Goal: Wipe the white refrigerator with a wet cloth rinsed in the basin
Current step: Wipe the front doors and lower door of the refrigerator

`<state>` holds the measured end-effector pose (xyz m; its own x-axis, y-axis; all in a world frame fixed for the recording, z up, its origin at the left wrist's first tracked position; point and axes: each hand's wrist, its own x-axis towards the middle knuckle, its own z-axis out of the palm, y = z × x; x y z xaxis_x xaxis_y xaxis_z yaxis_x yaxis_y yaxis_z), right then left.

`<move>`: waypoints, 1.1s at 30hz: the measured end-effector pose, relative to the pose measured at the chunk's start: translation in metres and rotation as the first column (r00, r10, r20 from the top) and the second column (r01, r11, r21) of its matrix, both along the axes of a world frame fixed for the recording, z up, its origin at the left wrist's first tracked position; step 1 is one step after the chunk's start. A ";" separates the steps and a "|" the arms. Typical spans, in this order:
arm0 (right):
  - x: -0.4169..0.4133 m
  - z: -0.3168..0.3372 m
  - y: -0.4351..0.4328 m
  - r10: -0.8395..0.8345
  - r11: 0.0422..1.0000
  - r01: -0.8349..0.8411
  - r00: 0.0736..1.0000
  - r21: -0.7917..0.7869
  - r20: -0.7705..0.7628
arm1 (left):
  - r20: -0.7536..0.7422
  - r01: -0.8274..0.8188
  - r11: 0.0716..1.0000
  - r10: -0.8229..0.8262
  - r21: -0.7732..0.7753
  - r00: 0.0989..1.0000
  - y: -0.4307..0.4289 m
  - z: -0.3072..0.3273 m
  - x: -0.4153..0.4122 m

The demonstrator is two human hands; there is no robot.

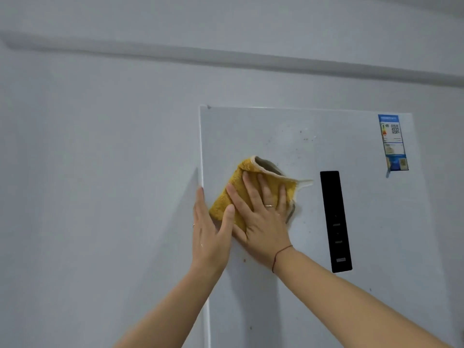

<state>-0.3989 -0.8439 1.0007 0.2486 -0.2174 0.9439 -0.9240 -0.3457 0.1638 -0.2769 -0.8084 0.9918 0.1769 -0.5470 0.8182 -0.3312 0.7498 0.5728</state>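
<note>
While a white refrigerator (251, 131) stands against a pale wall, its door carries a black control strip (335, 222) and a blue label (393, 141) at the top right corner. A yellow cloth (226, 199) lies near the door's left edge, pressed flat under the right hand's (263, 222) spread fingers, likely for scrubbing. The left hand (211, 234), fingers straight, rests along that edge, seemingly steadying the door. Brown specks (305, 139) dot the door above.

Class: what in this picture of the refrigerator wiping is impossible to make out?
Head view:
Refrigerator surface beneath the yellow cloth: covered by cloth and right hand.
Its lower part: cut off by the bottom edge.
Energy label text: too small, blurred.
Black control panel markings: too small.
</note>
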 end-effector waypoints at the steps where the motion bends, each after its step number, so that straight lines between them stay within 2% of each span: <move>1: -0.001 0.009 -0.001 -0.010 1.000 0.009 0.999 -0.023 -0.033 | -0.012 -0.003 1.000 0.003 -0.011 1.000 -0.001 0.000 -0.001; 4: -0.004 0.038 -0.007 -0.010 0.998 0.000 0.991 -0.069 -0.136 | -0.085 0.011 1.000 -0.012 -0.010 0.996 -0.001 0.001 -0.005; 7: -0.003 0.070 -0.010 -0.019 0.993 -0.002 0.984 -0.116 -0.180 | -0.075 -0.045 0.999 0.044 -0.010 0.996 -0.001 0.001 -0.010; 12: 0.006 0.131 -0.004 -0.066 0.991 0.041 0.980 -0.131 -0.187 | -0.050 -0.158 0.987 0.157 -0.017 0.986 -0.003 0.000 -0.013; 16: 0.014 0.166 0.000 -0.083 0.993 0.071 0.989 -0.091 -0.125 | -0.077 -0.189 0.982 0.188 -0.012 0.979 -0.004 0.000 -0.010; 20: 0.027 0.148 -0.003 -0.064 0.994 0.056 0.994 -0.096 -0.089 | -0.121 -0.231 0.973 0.227 -0.020 0.966 -0.005 0.002 -0.007; 28: 0.013 0.067 -0.011 0.029 0.981 -0.068 0.977 -0.179 -0.213 | -0.219 -0.310 0.950 0.295 -0.035 0.930 -0.010 -0.001 -0.017; 33: -0.006 0.086 -0.014 0.013 0.985 -0.055 0.968 -0.163 -0.249 | -0.204 -0.329 0.944 0.323 0.005 0.924 -0.007 0.005 -0.022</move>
